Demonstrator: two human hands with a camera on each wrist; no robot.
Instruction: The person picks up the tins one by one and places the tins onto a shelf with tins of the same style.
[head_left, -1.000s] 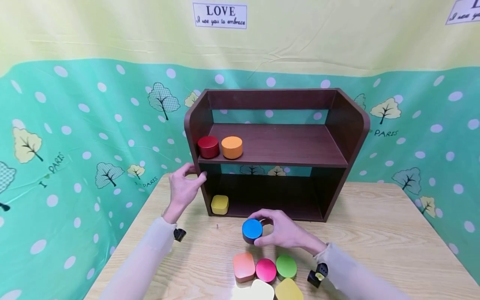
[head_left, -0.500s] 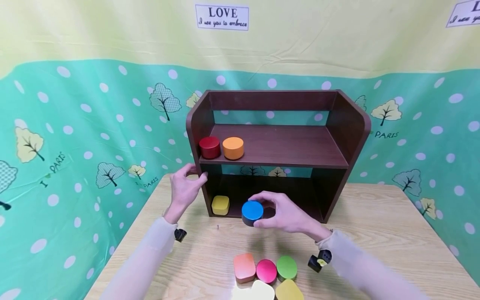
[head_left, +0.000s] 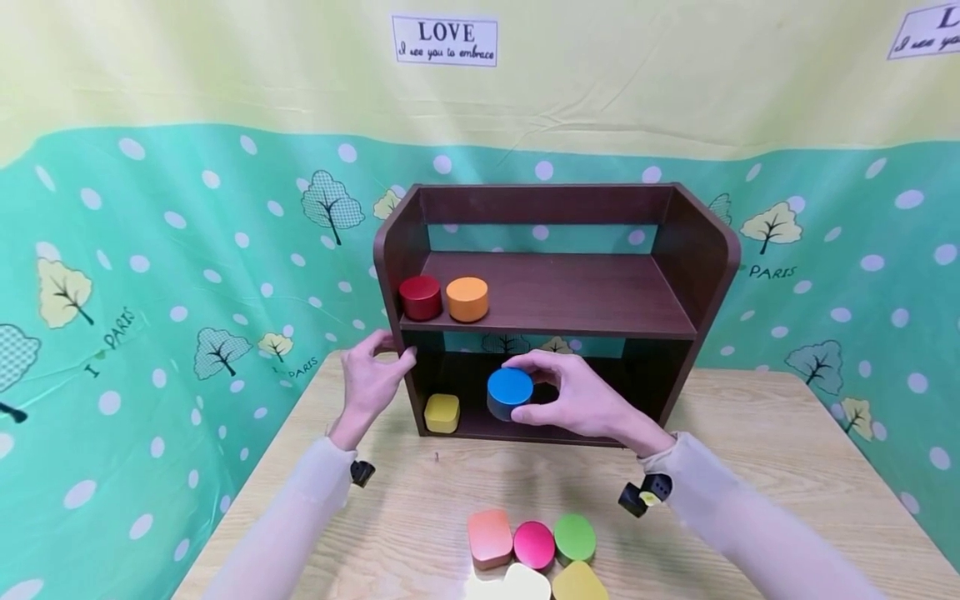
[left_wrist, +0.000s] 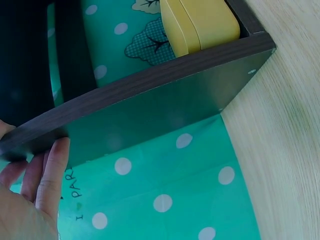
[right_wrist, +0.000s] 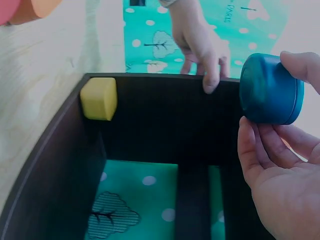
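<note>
My right hand (head_left: 573,398) holds a round blue tin (head_left: 510,393) between thumb and fingers, in front of the lower opening of a dark brown shelf (head_left: 555,330). In the right wrist view the blue tin (right_wrist: 272,89) is tipped on its side, lid seam to the right. My left hand (head_left: 369,379) grips the shelf's left side panel (left_wrist: 145,112), thumb inside and fingers outside. A square yellow tin (head_left: 442,413) sits in the lower compartment's left corner. Dark red (head_left: 421,297) and orange (head_left: 467,299) round tins stand side by side on the upper board's left.
On the wooden table (head_left: 405,517) nearer me are a square coral tin (head_left: 491,538), a round pink tin (head_left: 534,545), a round green tin (head_left: 575,537), a white tin (head_left: 527,583) and another yellow one (head_left: 580,583). A patterned cloth (head_left: 187,292) hangs behind the shelf.
My right hand has lifted the blue tin up from near the table and forward to the lower opening. The left hand keeps its grip on the side panel.
</note>
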